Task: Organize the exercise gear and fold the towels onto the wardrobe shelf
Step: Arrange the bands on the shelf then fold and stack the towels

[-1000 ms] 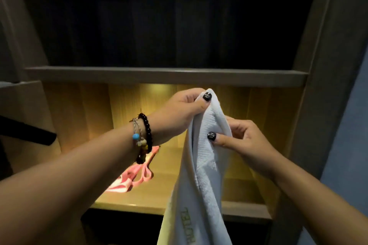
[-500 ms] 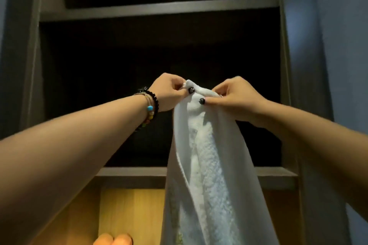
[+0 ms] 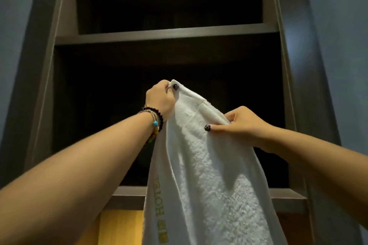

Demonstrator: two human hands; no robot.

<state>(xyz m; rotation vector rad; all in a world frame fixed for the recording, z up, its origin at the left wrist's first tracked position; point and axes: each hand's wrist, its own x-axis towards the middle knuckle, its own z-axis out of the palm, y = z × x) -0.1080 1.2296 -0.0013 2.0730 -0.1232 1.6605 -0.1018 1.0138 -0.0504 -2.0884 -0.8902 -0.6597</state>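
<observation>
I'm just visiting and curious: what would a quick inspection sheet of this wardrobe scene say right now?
Surface: the wardrobe shelf edge shows low in the view, with a lit wooden panel under it.
Job's things: a white towel with gold lettering hangs unfolded in front of the shelves; no exercise gear in view.
Clutter: nothing seen.
Grippers: the left hand pinches the towel's top corner, held higher; the right hand pinches the top edge, lower and apart from it.
Cables: nothing seen.
Surroundings: dark upper compartments, too dim to see inside; an upper shelf; blue wall on both sides; beaded bracelets on the left wrist.
</observation>
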